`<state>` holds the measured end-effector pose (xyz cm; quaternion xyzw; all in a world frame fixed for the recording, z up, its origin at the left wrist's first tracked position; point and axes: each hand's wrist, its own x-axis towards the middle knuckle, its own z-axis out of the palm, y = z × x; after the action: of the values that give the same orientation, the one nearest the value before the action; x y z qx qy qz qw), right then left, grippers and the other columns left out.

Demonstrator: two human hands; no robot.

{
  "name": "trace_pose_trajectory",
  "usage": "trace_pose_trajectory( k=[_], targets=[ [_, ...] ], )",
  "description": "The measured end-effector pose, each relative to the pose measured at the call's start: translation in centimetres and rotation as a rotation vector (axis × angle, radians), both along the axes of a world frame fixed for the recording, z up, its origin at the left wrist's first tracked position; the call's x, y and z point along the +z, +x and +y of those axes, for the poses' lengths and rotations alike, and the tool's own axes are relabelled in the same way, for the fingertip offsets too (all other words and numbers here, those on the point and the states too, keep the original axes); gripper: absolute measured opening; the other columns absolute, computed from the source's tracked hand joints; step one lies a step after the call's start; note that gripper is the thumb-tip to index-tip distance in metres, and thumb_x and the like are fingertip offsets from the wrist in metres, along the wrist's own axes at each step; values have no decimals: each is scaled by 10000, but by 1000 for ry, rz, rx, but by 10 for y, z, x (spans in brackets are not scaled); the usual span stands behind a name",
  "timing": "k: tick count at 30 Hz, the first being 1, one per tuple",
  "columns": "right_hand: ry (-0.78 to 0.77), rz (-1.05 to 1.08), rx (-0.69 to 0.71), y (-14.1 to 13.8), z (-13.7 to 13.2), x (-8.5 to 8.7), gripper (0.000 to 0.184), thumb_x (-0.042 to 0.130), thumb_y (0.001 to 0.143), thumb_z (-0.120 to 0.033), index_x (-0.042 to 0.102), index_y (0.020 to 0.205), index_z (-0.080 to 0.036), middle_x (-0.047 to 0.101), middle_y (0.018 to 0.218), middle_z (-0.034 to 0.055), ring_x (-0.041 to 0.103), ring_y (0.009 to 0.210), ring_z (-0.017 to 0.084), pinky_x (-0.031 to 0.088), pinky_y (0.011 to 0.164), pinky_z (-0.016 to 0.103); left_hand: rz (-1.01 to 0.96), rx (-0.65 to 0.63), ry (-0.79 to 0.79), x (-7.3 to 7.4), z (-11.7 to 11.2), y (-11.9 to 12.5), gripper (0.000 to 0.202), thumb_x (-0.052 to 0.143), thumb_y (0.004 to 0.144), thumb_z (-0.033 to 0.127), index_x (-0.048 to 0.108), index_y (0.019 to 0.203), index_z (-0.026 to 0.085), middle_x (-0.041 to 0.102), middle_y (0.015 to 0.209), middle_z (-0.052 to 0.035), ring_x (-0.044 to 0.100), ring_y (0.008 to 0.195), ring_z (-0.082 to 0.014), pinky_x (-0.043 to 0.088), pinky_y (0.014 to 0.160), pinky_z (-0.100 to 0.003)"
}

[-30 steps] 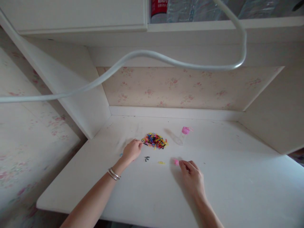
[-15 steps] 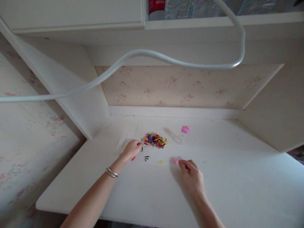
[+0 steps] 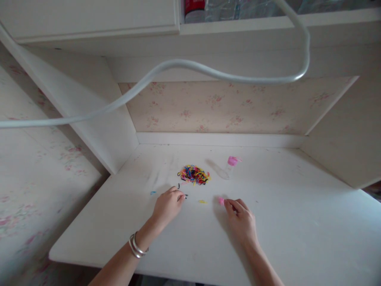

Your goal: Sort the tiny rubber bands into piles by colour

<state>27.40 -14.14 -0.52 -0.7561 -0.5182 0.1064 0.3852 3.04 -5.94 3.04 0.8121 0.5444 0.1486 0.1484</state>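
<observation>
High above left hand (image 3: 167,206), red shelf label (image 3: 195,7), lettering illegible.

text readable: none | red label (image 3: 195,5) on a container at the top edge, on the upper shelf (image 3: 268,23): white lettering cut off by the frame, cannot be read | clear bottles (image 3: 226,8) beside it: print too blurred and cropped to make out any word or number
</observation>
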Motion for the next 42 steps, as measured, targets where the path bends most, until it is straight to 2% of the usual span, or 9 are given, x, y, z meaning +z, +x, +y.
trace_pose_trajectory(
  k=[3, 9, 13, 18, 23, 26, 32, 38, 42],
  targets=[
    [-2, -4, -1, 1, 0, -1, 369, 417, 864, -450, 714, 796, -242, 628, 764, 7, 566, 657, 119, 384, 619, 213, 8, 4, -23, -4, -8, 2, 265, 456, 889, 298, 689, 783, 232, 647, 860, -12, 602, 732, -119, 400, 669, -216],
    [23, -25, 6, 0, -4, -1, 390, 396, 883, -450, 702, 786, -229, 627, 758, 14, 565, 661, 122, 388, 629, 209, -196, 17, 56, 4, -16, -13, 310, 385, 920, 296, 684, 907, 217, 652, 855, -38, 602, 764, -136, 436, 726, -235],
    [44, -120, 134, -13, -1, 10, 401, 373, 899, -459, 695, 877, -221, 629, 739, 20, 567, 642, 118, 389, 621, 203, -377, 74, -34, -1, -39, -34, 307, 405, 911, 345, 676, 921, 202, 669, 855, -37, 602, 765, -144, 447, 718, -235],
    [-186, -271, 343, -48, 29, 44, 341, 354, 915, -414, 668, 992, -304, 688, 803, -3, 618, 681, 123, 394, 618, 206, -551, 205, -231, -19, -72, -53, 342, 441, 887, 436, 672, 952, 192, 664, 804, -20, 588, 737, -149, 445, 670, -226],
    [-458, -526, 461, -86, 77, 67, 346, 374, 906, -382, 597, 1169, -355, 699, 990, 48, 653, 867, 206, 440, 711, 283, -631, 252, -250, -18, -78, -55, 354, 452, 875, 453, 675, 910, 181, 610, 705, -6, 521, 645, -141, 398, 575, -217],
    [-501, -570, 487, -102, 100, 64, 351, 427, 889, -356, 588, 1198, -313, 691, 1015, 85, 650, 911, 219, 451, 770, 312, -647, 219, -247, -14, -76, -54, 347, 456, 873, 446, 676, 843, 180, 580, 677, -3, 491, 625, -132, 378, 557, -210],
    [-489, -593, 508, -112, 119, 48, 324, 384, 911, -314, 686, 995, -233, 701, 938, 116, 661, 885, 245, 474, 741, 348, -679, 204, -275, -15, -78, -56, 342, 452, 879, 447, 671, 879, 185, 601, 720, -9, 517, 668, -134, 404, 593, -207],
    [-427, -584, 498, -108, 113, 52, 326, 368, 927, -329, 643, 1060, -215, 700, 925, 111, 660, 861, 224, 454, 726, 316, -652, 174, -255, -14, -76, -56, 345, 438, 886, 443, 678, 890, 195, 637, 740, -14, 557, 677, -141, 429, 611, -213],
    [-384, -540, 427, -84, 93, 61, 383, 283, 952, -388, 622, 1087, -273, 699, 953, 66, 653, 854, 189, 422, 677, 257, -635, 170, -252, -15, -77, -57, 347, 440, 886, 446, 681, 929, 200, 651, 747, -16, 576, 691, -147, 445, 620, -213]
  ],
)
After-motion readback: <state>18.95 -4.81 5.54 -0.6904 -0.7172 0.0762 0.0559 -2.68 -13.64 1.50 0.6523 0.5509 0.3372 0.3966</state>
